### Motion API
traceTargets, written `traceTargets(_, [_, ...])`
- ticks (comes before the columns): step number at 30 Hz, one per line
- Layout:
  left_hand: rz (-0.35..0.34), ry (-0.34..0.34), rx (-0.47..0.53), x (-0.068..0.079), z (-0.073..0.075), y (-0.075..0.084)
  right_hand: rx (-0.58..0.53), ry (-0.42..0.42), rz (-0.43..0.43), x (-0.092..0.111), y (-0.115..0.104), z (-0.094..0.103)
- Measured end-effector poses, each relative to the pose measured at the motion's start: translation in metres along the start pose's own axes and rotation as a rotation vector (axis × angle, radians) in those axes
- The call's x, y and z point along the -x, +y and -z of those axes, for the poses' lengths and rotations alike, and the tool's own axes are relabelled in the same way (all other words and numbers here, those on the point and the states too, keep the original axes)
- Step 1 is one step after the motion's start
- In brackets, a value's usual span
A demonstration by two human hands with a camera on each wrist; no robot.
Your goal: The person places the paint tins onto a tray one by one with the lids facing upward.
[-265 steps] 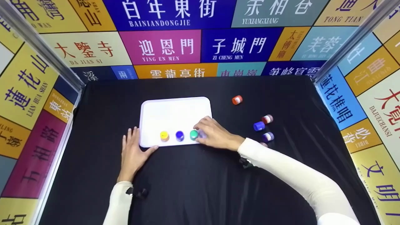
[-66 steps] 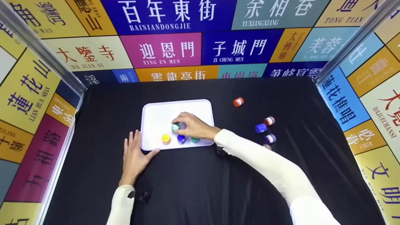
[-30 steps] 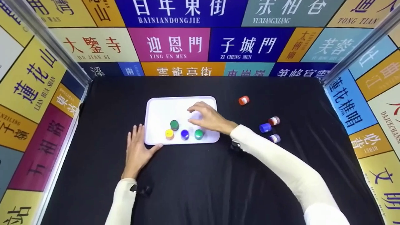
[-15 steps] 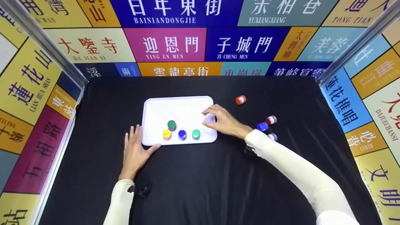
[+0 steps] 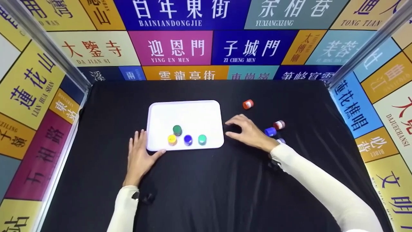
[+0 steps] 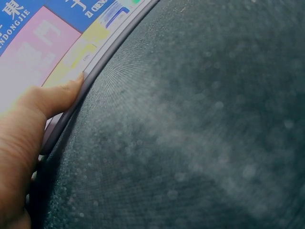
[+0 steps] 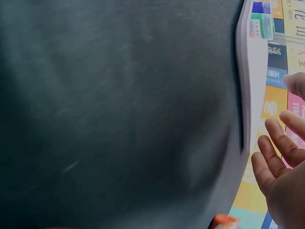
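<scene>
My left hand (image 5: 141,158) lies at the left end of the white tray (image 5: 193,111), fingers straight along its side, thumb on the near rim. In the left wrist view the thumb (image 6: 66,95) touches the tray's edge. On the tray stand small paint jars: a yellow jar (image 5: 172,140), a blue jar (image 5: 188,140) and a light green jar (image 5: 202,140) in a front row, with a dark green jar (image 5: 177,130) behind the yellow and blue. Just right of the tray hovers my right hand (image 5: 249,132), holding nothing, thumb and fingers apart.
On the black cloth beyond my right hand lies an orange-red jar (image 5: 248,104). Further right are a dark red jar (image 5: 279,124) and a violet-blue jar (image 5: 270,131); another jar (image 5: 281,141) is mostly hidden by my right wrist. Printed panels (image 5: 170,48) wall in the table.
My right hand put the dark green jar down behind the front row, let go of it, and moved right, off the tray. The left hand stays at the tray's left end.
</scene>
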State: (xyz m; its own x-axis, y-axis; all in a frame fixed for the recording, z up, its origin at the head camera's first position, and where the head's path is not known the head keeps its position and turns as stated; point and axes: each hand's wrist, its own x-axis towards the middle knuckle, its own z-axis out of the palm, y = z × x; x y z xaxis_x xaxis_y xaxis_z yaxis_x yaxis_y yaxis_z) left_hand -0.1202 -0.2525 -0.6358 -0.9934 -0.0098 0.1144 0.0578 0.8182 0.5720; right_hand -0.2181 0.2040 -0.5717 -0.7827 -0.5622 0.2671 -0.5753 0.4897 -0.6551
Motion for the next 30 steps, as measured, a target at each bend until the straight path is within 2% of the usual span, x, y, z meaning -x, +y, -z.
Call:
traceTargets(5, [0.005, 0.004, 0.002, 0.002, 0.001, 0.001, 0.005, 0.048, -0.009, 0.017, 0.008, 0.011])
traceTargets(14, [-0.001, 0.009, -0.005, 0.0, 0.001, 0.0, 0.028, 0.119, -0.105, 0.043, 0.025, 0.038])
traceTargets(30, [-0.01, 0.022, -0.004, 0.001, -0.001, 0.001, 0.074, 0.248, -0.208, 0.075, 0.066, 0.074])
